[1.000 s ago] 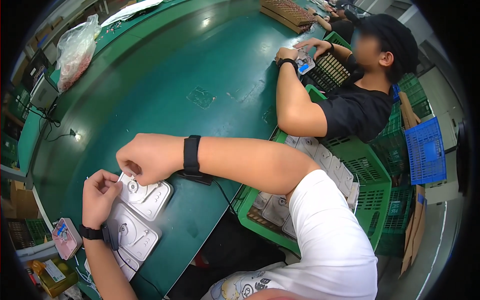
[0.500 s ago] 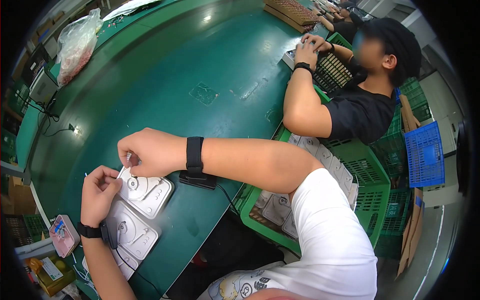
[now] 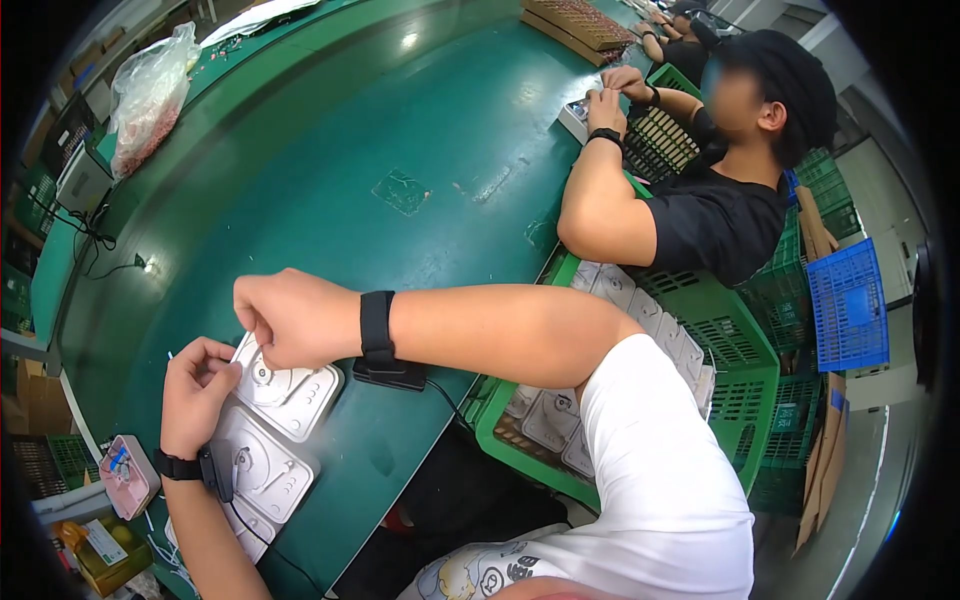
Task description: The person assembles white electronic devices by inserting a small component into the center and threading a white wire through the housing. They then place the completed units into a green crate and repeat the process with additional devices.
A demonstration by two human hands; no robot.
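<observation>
A white plastic housing [image 3: 306,402] with a round recess and a small hub lies on the green table. My left hand [image 3: 194,408] is closed at the housing's left edge, thumb and fingers bent around it. Over its far end, my right hand [image 3: 300,318] reaches across with fingers pinched downward; whatever they hold is hidden behind the knuckles. Toward me, a second white housing [image 3: 270,478] lies in line with the first, and a third housing [image 3: 252,532] shows partly behind my left forearm.
Right of the table, a green crate [image 3: 735,400] holds several white housings. A co-worker [image 3: 715,220] handles a part at the table's far right. A pink tray [image 3: 128,478] sits at the left, and a clear plastic bag [image 3: 150,100] of small pieces at the far left.
My right hand has turned slightly, its fingers dipping lower onto the housing; a small pale piece visible between them before is now hidden. The left hand stays nearly still.
</observation>
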